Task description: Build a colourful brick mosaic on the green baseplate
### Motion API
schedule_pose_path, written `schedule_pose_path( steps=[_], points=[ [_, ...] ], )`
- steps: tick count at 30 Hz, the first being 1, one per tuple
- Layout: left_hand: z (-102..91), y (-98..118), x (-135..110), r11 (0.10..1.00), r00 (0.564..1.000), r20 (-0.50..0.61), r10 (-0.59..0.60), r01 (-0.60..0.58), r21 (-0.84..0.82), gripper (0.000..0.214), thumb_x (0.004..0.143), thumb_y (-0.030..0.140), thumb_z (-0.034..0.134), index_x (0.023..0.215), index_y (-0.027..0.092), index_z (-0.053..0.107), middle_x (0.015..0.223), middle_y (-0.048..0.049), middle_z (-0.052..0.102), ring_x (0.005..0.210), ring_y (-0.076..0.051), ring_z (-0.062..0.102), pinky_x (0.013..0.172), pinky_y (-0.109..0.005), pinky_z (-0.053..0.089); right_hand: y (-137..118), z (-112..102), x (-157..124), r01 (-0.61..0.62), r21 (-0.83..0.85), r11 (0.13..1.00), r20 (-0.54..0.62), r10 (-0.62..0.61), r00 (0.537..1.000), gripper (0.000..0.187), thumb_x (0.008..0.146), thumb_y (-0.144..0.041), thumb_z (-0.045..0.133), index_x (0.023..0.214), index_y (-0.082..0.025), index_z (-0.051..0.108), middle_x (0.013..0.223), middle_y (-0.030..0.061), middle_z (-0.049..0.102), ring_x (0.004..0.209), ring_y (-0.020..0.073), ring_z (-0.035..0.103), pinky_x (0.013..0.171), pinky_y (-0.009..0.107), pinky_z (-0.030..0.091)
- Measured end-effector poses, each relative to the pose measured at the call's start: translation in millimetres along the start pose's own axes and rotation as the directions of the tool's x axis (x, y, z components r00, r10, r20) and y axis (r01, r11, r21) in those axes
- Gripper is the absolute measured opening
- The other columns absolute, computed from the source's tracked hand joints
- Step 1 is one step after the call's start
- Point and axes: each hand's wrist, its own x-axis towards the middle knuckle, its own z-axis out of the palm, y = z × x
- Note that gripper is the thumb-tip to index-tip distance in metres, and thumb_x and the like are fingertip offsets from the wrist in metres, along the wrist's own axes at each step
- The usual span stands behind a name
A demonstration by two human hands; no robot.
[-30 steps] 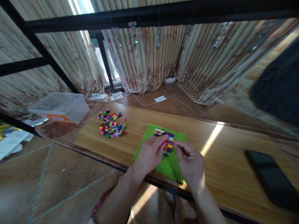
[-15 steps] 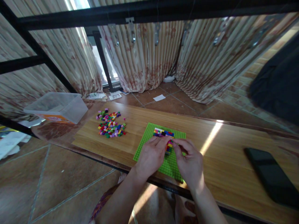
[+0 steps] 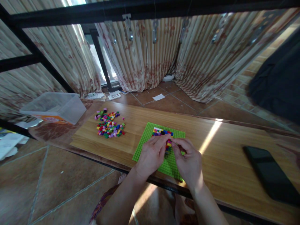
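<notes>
A green studded baseplate [image 3: 142, 142] lies near the front edge of the wooden table, carrying a block of small multicoloured bricks [image 3: 161, 131]. Over the left part of these bricks rests my left hand [image 3: 152, 153], its fingers together and stretched toward the right hand; whatever lies beneath the palm is hidden. My right hand [image 3: 187, 154] is closed in a pinch at the bricks' right edge, thumb and forefinger close to my left fingertips. What the pinch holds is too small to make out.
Loose coloured bricks [image 3: 110, 125] are heaped on the table's left part. Beyond them stands a clear plastic bin [image 3: 56, 106] with an orange label. A black phone [image 3: 269, 172] lies at the right. A black metal bar [image 3: 150, 12] crosses above, before striped curtains [image 3: 145, 56].
The whole view has shifted slightly, so things sit a little further left. Both hands stay at the bricks, with hardly any change in their pose.
</notes>
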Motion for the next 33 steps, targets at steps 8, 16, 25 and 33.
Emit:
schedule_pose_path(
  steps=[8, 16, 25, 33],
  points=[
    [-0.8, -1.2, -2.7, 0.991, 0.994, -0.067, -0.084, 0.076, -0.114, 0.034, 0.096, 0.012, 0.051, 0.127, 0.022, 0.061, 0.117, -0.0041, 0.073, 0.109, -0.014, 0.068, 0.098, -0.028, 0.056, -1.5, -1.1, 0.5, 0.004, -0.010, 1.000, -0.018, -0.004, 1.000, 0.014, 0.092, -0.027, 0.061, 0.095, -0.022, 0.073, 0.094, 0.0037, 0.071, 0.086, 0.0149, 0.067, 0.076, 0.027, 0.054],
    [-5.1, -2.4, -1.8, 0.985, 0.984, -0.075, -0.160, 0.155, -0.075, 0.030, 0.096, 0.016, 0.053, 0.124, 0.022, 0.062, 0.114, -0.0048, 0.074, 0.105, -0.016, 0.070, 0.096, -0.031, 0.057, -3.5, -1.5, 0.3, 0.068, -0.035, 0.997, -0.009, -0.069, 0.998, 0.015, 0.092, -0.025, 0.059, 0.098, -0.023, 0.074, 0.097, 0.0045, 0.070, 0.087, 0.0157, 0.067, 0.078, 0.030, 0.055],
    [-8.3, -8.0, -4.2, 0.966, 0.954, -0.154, -0.255, 0.245, -0.082, 0.021, 0.097, 0.022, 0.054, 0.116, 0.019, 0.062, 0.110, -0.0064, 0.074, 0.100, -0.016, 0.071, 0.092, -0.029, 0.057, -11.4, 9.2, -0.1, 0.320, -0.407, 0.856, 0.144, -0.286, 0.947, 0.022, 0.094, -0.025, 0.056, 0.107, -0.023, 0.074, 0.128, 0.0114, 0.058, 0.117, 0.0270, 0.051, 0.101, 0.049, 0.046],
    [-17.1, -5.7, -3.1, 0.939, 0.931, -0.150, -0.332, 0.313, -0.140, 0.011, 0.094, 0.028, 0.060, 0.093, 0.020, 0.067, 0.083, -0.0004, 0.074, 0.077, -0.013, 0.070, 0.074, -0.024, 0.056, -12.2, 17.7, 2.1, 0.230, -0.370, 0.900, 0.110, -0.204, 0.973, 0.017, 0.092, -0.022, 0.056, 0.097, -0.023, 0.072, 0.122, 0.0103, 0.060, 0.114, 0.0272, 0.052, 0.098, 0.050, 0.045]
  ],
)
